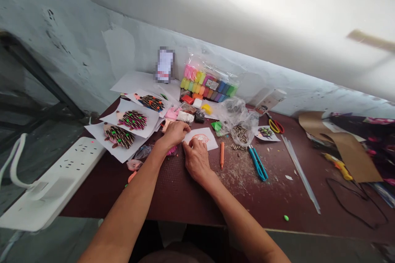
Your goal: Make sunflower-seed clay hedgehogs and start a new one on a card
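Note:
A small white paper (211, 141) lies on the dark red table, with a round orange drawing (202, 137) on it. Over the paper's lower left edge, my right hand (197, 159) has its fingers bent down, touching the sheet. My left hand (176, 133) is just left of the paper, its fingers curled together beside the packs of modelling clay (185, 117). Whatever either hand pinches is hidden by the fingers. An orange marker (222, 155) lies right of the paper. Farther left, hedgehog pictures (132, 120) with dark spines and coloured dots rest on white sheets.
A blue-handled tool (258, 163) and a plastic bag of striped seeds (241, 133) lie to the right. Beyond are scissors (275, 126), clear glue sticks (300, 174) and a yellow glue gun (342, 167) with its cord. A power strip (58, 181) borders the left side.

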Tool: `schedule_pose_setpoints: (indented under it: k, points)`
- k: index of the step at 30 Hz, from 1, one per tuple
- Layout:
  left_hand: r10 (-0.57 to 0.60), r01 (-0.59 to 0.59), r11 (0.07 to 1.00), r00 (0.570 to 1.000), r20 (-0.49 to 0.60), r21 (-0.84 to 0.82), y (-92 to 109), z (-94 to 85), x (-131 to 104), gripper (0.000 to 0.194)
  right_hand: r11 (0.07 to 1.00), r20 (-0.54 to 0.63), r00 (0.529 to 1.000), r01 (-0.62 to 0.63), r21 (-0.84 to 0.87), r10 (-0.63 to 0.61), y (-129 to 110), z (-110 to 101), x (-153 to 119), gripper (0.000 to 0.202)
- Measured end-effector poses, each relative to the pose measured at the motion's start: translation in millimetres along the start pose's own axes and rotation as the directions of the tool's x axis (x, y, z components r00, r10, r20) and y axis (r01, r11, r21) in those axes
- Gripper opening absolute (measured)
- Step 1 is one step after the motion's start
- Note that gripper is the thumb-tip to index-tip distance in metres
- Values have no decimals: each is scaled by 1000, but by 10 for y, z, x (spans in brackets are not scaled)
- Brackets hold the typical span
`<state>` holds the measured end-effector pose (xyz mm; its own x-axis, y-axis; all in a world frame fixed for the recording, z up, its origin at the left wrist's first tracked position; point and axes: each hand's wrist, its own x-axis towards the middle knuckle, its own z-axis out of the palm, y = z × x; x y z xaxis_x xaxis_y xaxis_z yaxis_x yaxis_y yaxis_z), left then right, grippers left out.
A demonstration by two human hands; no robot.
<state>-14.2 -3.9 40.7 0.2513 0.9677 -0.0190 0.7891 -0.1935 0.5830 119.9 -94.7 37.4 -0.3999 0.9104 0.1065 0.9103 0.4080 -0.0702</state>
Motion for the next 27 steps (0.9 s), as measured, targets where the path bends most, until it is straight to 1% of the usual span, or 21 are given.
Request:
schedule_pose_setpoints:
  k: [3, 7, 9, 13, 15, 18, 23, 27]
  points:
    - [7, -7, 1000, 1000, -7, -2, -7, 8, 2, 27, 999, 1, 1000, -6, 45, 6, 16, -3, -11, 42]
    - [11, -11, 1000, 1000, -8, -5, -20, 19, 7, 27, 998, -32, 999, 32, 57, -30, 28, 12, -42, 53]
    - [14, -14, 1000, 1000, -8, -6, -25, 20, 7, 27, 999, -38, 999, 25, 35, -24, 29, 15, -65, 52]
    - [21, -21, 1000, 1000, -10, -2, -17, 6, 1, 26, 1000, -35, 999, -7, 1, 7, 35, 12, -102, 40]
    - [15, -15, 1000, 1000, 0, 2, -6, -6, -2, 27, 1000, -40, 999, -5, 1, 5, 40, 14, -109, 37]
    - [9, -9, 1000, 1000, 13, 10, 5, -17, -3, 27, 1000, -44, 999, 10, 10, -9, 45, 26, -105, 38]
    - [7, -7, 1000, 1000, -3, 0, -6, -3, 1, 26, 999, -38, 999, 28, 17, -27, 60, 42, -92, 41]
    - [19, -19, 1000, 1000, -9, -2, -25, 15, 6, 25, 998, -63, 997, 53, 36, -51, 78, 30, -108, 42]
